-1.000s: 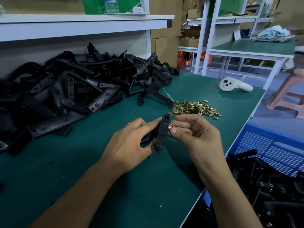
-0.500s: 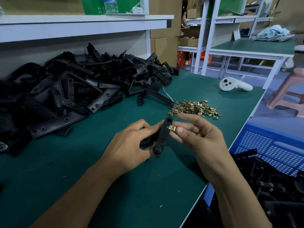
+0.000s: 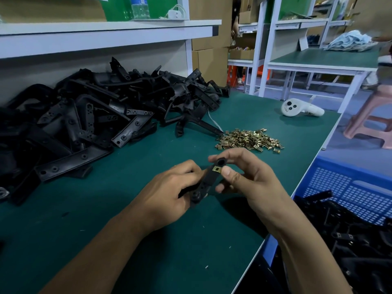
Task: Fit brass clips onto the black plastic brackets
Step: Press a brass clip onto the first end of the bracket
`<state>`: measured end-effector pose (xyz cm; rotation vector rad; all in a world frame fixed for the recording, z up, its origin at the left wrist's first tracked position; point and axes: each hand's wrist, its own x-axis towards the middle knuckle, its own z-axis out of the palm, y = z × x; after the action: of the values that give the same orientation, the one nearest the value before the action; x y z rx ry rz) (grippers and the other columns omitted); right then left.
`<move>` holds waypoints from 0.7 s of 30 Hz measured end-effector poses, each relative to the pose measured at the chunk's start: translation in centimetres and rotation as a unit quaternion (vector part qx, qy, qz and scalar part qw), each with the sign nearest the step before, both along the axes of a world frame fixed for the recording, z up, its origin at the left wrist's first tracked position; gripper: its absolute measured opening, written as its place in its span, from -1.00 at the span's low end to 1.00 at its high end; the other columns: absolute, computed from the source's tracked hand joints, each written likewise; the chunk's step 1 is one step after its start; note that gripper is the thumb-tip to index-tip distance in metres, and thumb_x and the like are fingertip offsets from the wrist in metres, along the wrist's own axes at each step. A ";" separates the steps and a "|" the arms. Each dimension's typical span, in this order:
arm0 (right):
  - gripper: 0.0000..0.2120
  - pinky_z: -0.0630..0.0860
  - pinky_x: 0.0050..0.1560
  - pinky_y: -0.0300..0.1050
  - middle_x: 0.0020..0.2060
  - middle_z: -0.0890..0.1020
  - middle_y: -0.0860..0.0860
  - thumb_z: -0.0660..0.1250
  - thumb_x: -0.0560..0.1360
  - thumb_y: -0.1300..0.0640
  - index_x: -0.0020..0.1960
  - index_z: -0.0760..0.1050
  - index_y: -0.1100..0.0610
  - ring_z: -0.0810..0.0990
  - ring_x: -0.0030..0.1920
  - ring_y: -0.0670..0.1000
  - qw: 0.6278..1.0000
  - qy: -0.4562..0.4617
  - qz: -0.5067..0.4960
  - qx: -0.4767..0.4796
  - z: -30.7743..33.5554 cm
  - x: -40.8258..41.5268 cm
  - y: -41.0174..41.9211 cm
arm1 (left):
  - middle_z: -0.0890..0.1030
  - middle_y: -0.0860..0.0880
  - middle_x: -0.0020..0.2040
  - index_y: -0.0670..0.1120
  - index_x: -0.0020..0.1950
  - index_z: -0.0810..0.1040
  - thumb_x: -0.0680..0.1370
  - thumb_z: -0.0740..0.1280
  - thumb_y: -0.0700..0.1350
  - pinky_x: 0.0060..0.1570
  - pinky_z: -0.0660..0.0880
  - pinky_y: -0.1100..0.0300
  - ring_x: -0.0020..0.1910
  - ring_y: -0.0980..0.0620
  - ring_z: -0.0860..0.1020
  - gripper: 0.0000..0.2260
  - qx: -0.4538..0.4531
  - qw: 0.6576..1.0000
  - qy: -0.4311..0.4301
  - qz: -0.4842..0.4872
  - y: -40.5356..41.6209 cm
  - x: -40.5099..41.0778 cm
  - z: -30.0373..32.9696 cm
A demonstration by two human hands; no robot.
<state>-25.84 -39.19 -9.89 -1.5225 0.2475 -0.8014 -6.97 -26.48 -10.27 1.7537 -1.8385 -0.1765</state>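
Two hands meet over the green desk [image 3: 110,230], and both are yours. Far to the left, a big pile of black plastic brackets [image 3: 101,122] lies heaped against the back wall, under a white shelf [image 3: 106,32]. Your left hand [image 3: 167,192] curls its grip round the lower part of one black bracket [image 3: 209,181], which you hold tilted just above the desk at the near middle, its round end pointing up and away from you. A brass clip [image 3: 217,169] sits on that bracket near its upper end. Your right hand [image 3: 252,183] has its grip clamped on the upper part: the thumb tip presses beside the clip and the forefinger arches over the round end. Beyond your hands, a loose heap of brass clips [image 3: 249,140] rests on the desk, touching the nearest edge of the bracket pile. Farther right, near the far desk edge, lies a white controller [image 3: 301,108]. Off the right edge of the desk stands a blue crate [image 3: 347,187] with more black parts inside.
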 end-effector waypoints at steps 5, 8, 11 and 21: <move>-0.92 0.60 -0.22 -0.06 -0.03 0.71 -0.07 0.48 0.56 0.09 -0.02 0.58 0.00 0.65 -0.20 0.19 0.986 0.057 -0.149 -0.041 -0.2 0.2 0.0 | 0.44 0.18 0.09 0.33 0.51 0.35 0.66 0.31 -0.04 -0.12 0.52 -0.03 0.01 0.10 0.50 -0.54 -0.021 0.995 -0.065 0.066 -0.2 -0.6 0.4; -0.84 0.52 -0.02 -0.14 0.02 0.66 -0.20 0.41 0.58 -0.04 0.15 0.58 -0.13 0.61 -0.02 0.02 0.934 0.147 -0.285 -0.159 -0.5 -0.1 -1.1 | 0.40 0.23 0.08 0.33 0.60 0.22 0.66 0.28 0.04 -0.10 0.47 0.14 0.06 0.19 0.41 -0.47 -0.033 0.989 -0.073 0.124 -0.2 -0.6 0.2; -0.64 0.38 0.28 0.07 0.30 0.53 0.02 0.34 0.60 -0.05 0.35 0.51 0.04 0.40 0.29 0.14 0.782 0.322 -0.433 -0.312 -1.1 -1.8 -3.5 | 0.38 0.25 0.08 0.31 0.60 0.20 0.66 0.26 0.07 -0.07 0.41 0.20 0.08 0.21 0.36 -0.47 -0.025 0.986 -0.059 0.154 -0.4 -0.3 0.1; -0.53 0.22 0.36 0.13 0.49 0.43 0.02 0.08 0.62 -0.10 0.42 0.44 0.09 0.32 0.45 0.15 0.690 0.493 -0.430 -0.308 -1.5 -2.3 -4.5 | 0.38 0.28 0.10 0.33 0.58 0.22 0.63 0.31 0.13 0.05 0.53 0.11 0.13 0.25 0.38 -0.46 -0.002 0.984 -0.066 0.168 -0.5 -0.3 -0.1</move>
<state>-28.10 -43.67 -11.34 -2.4222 1.7605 -0.6909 -7.32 -26.93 -10.38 2.0838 -1.5958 0.0779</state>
